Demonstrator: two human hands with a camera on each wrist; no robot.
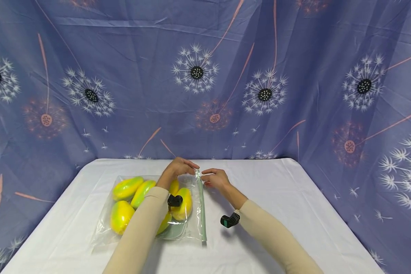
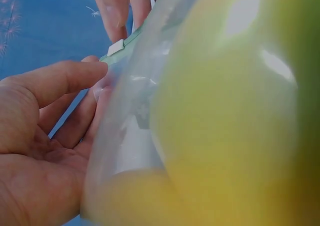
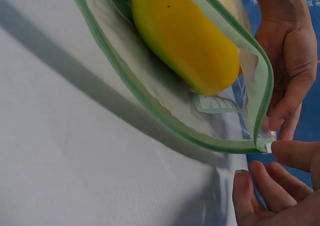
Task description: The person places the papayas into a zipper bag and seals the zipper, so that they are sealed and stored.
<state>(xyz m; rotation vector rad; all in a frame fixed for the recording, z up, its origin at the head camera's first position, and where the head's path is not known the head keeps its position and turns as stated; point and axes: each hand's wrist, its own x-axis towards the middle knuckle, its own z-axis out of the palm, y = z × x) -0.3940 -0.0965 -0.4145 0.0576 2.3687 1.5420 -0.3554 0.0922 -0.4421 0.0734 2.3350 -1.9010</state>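
A clear zip bag (image 1: 196, 228) with a green-edged mouth lies on the white table, holding several yellow-green mangoes (image 1: 121, 217). At the far end of the mouth, my left hand (image 1: 179, 167) pinches the bag's corner between thumb and fingers, as the left wrist view shows (image 2: 55, 111). A small white slider (image 2: 116, 47) sits at that corner. My right hand (image 1: 216, 178) is beside it, its thumb (image 3: 295, 153) at the slider and its other fingers spread apart below. In the right wrist view the bag's mouth gapes, with one mango (image 3: 187, 41) just inside.
The white-clothed table (image 1: 287, 213) extends to the right of the bag. A blue curtain (image 1: 140, 76) with dandelion prints hangs behind and at both sides. Each wrist carries a small black camera (image 1: 230, 220).
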